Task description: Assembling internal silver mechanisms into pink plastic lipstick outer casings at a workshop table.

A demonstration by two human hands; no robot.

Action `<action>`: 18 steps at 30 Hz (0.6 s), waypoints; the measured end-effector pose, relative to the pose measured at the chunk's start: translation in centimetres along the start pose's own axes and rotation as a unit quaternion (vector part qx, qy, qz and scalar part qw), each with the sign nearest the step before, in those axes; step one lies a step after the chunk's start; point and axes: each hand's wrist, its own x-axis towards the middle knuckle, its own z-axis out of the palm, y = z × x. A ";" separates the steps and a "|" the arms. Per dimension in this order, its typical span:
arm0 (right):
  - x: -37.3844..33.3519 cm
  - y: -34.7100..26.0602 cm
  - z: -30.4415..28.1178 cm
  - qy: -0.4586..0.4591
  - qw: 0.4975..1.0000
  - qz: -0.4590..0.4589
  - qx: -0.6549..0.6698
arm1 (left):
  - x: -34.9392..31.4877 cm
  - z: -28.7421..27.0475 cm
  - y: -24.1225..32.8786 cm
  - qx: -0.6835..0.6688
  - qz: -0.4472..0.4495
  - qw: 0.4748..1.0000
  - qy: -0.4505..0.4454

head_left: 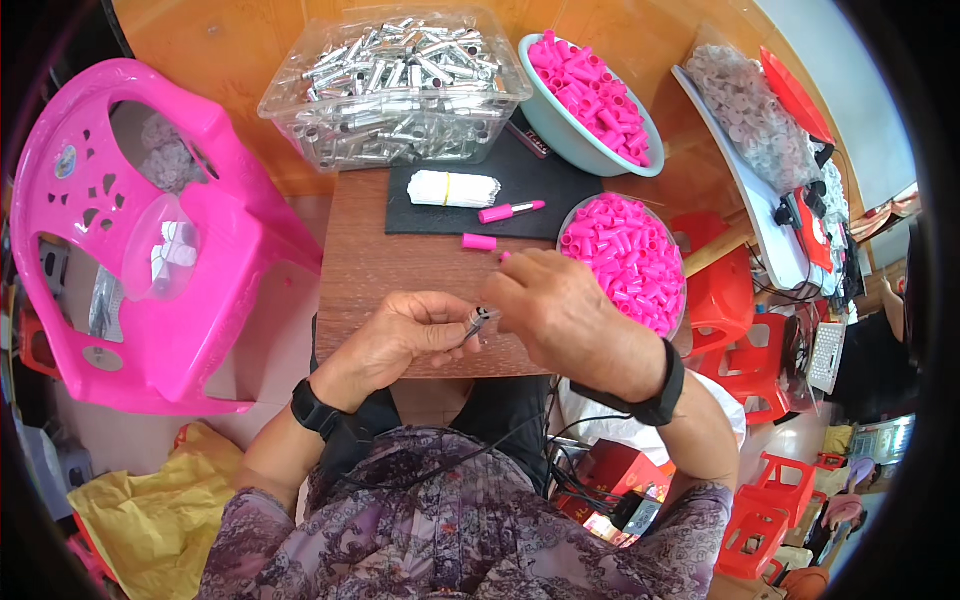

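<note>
My left hand point(425, 330) pinches a small silver tube point(478, 320) between thumb and fingers above the near edge of the wooden table point(360, 270). Close beside the tube's upper end is my right hand point(550, 305), its fingers curled together; what they hold is hidden from me. A bit of pink shows at the far side of that hand. Beyond both hands lie a loose pink cap point(479, 242) and a pink tube with a pale stem point(511, 211). A bundle of white sticks point(454, 189), tied with a yellow band, rests on a dark mat point(410, 220).
A clear bin point(395, 150) heaped with silver tubes stands at the back. Right of it are a pale blue basin point(590, 145) and a round tub of pink pieces point(625, 265). A pink chair point(215, 260) stands left, red stools point(720, 300) right. Dark cables cross my lap.
</note>
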 end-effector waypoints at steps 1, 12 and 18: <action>0.2 0.4 -0.5 -0.001 1.000 -0.008 -0.005 | 0.2 0.1 -0.1 -0.016 0.005 1.000 0.000; 2.8 1.5 -1.7 -0.052 0.996 0.023 0.072 | 2.1 1.1 0.2 -0.017 0.057 0.998 -0.032; 2.7 2.8 -2.0 -0.019 0.963 0.164 0.213 | 2.4 1.7 1.3 -0.044 0.051 0.997 -0.026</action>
